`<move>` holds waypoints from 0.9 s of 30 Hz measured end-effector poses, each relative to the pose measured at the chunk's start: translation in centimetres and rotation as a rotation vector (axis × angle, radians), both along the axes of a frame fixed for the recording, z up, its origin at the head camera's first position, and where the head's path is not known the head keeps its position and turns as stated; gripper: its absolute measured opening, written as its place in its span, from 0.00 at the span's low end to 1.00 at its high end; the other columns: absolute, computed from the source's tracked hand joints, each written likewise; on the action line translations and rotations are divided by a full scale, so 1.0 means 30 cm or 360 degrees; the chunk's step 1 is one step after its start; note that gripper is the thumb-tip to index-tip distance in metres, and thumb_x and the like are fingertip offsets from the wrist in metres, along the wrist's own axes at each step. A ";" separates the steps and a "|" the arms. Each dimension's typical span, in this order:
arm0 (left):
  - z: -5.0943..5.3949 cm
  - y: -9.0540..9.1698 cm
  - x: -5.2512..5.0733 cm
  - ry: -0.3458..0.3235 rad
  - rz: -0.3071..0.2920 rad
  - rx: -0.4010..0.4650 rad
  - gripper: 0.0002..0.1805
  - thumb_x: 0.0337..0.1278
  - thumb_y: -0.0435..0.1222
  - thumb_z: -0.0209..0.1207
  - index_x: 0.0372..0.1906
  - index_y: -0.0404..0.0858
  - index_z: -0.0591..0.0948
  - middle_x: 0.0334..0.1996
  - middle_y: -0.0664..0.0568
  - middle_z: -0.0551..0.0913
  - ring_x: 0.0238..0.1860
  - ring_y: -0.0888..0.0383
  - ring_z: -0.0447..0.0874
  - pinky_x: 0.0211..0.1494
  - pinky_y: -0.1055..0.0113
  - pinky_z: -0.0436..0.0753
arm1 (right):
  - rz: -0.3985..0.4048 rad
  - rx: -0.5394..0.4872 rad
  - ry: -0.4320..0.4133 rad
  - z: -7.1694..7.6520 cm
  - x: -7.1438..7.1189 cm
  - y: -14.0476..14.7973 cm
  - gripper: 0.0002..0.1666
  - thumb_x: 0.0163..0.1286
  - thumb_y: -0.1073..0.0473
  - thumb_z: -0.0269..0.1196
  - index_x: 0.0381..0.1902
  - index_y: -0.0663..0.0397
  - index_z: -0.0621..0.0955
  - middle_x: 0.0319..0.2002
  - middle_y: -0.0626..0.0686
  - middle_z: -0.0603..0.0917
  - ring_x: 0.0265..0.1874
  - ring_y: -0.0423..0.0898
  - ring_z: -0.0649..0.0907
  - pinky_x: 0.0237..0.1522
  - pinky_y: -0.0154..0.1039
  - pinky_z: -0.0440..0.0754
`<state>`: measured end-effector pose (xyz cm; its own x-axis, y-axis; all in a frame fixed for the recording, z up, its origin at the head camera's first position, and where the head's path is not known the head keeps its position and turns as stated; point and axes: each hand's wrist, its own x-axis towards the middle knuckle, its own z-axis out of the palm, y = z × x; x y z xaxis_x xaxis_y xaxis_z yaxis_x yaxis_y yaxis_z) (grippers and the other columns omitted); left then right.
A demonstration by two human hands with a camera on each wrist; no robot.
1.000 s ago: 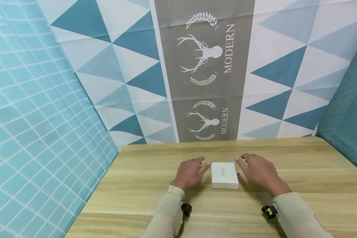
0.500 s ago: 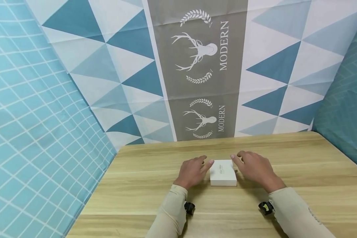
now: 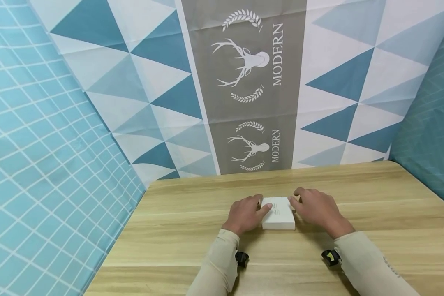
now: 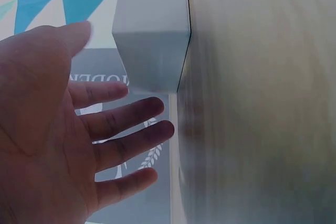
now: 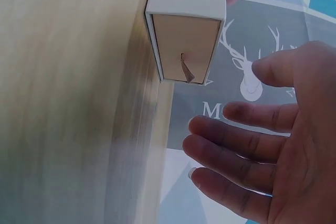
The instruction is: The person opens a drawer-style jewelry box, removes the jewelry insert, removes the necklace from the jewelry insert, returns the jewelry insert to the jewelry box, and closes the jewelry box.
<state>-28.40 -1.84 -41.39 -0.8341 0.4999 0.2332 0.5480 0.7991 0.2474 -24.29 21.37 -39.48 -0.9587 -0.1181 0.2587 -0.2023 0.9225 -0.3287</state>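
Observation:
A small white drawer box [image 3: 277, 214] with faint lettering on top lies on the wooden table. In the right wrist view its right end shows a tan inner drawer [image 5: 184, 40] with a short ribbon pull tab [image 5: 187, 71]. My left hand [image 3: 245, 213] is at the box's left side, thumb over the top edge; in the left wrist view its fingers [image 4: 126, 148] are spread and loosely extended. To the right of the box, my right hand [image 3: 315, 209] hovers near the tab, its relaxed fingers [image 5: 236, 142] around nothing.
The wooden table [image 3: 170, 246] reaches back to a patterned cloth wall [image 3: 259, 82]. A light blue gridded cloth [image 3: 40, 144] hangs on the left, a teal cloth [image 3: 429, 135] on the right. Each wrist carries a small black device [image 3: 330, 257].
My left hand has moved right to the box, its thumb coming over the box's top. The right hand stays near the box's right side. The head view has shifted slightly.

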 end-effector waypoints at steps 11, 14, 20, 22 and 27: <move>0.007 0.020 0.007 0.0096 0.0060 -0.0094 0.19 0.69 0.57 0.55 0.36 0.46 0.79 0.20 0.60 0.74 0.25 0.61 0.74 0.42 0.54 0.76 | -0.0003 0.0011 -0.0007 -0.010 -0.008 -0.001 0.22 0.73 0.48 0.59 0.50 0.61 0.84 0.34 0.54 0.87 0.30 0.49 0.85 0.26 0.48 0.80; 0.007 0.024 0.008 0.0116 0.0062 -0.0104 0.18 0.69 0.55 0.56 0.42 0.45 0.82 0.25 0.58 0.80 0.28 0.59 0.78 0.42 0.53 0.77 | 0.0002 0.0010 -0.0017 -0.013 -0.009 -0.005 0.22 0.73 0.48 0.60 0.49 0.61 0.84 0.33 0.53 0.87 0.29 0.48 0.85 0.25 0.46 0.79; 0.003 0.038 0.007 0.0135 0.0082 -0.0119 0.20 0.68 0.54 0.58 0.53 0.45 0.82 0.34 0.53 0.87 0.34 0.55 0.84 0.42 0.53 0.78 | 0.0020 0.0012 -0.0023 -0.023 -0.007 -0.009 0.21 0.73 0.48 0.59 0.49 0.60 0.84 0.32 0.51 0.86 0.29 0.46 0.84 0.25 0.46 0.79; 0.003 0.042 0.007 0.0132 0.0089 -0.0126 0.21 0.68 0.54 0.58 0.56 0.45 0.82 0.37 0.52 0.88 0.36 0.54 0.85 0.43 0.53 0.78 | 0.0025 0.0012 -0.0030 -0.027 -0.005 -0.009 0.20 0.73 0.48 0.59 0.49 0.59 0.84 0.33 0.51 0.86 0.30 0.46 0.84 0.26 0.46 0.79; 0.003 0.044 0.001 0.0106 0.0091 -0.0135 0.26 0.68 0.55 0.58 0.63 0.46 0.80 0.43 0.51 0.88 0.41 0.52 0.86 0.45 0.52 0.79 | 0.0030 0.0020 -0.0049 -0.029 -0.005 -0.013 0.20 0.73 0.49 0.59 0.49 0.60 0.84 0.33 0.52 0.87 0.29 0.46 0.84 0.26 0.46 0.79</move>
<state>-28.38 -0.52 -41.30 -0.8460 0.4722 0.2477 0.5138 0.8460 0.1420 -24.44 20.99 -40.34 -0.9638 -0.1389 0.2275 -0.2094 0.9227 -0.3237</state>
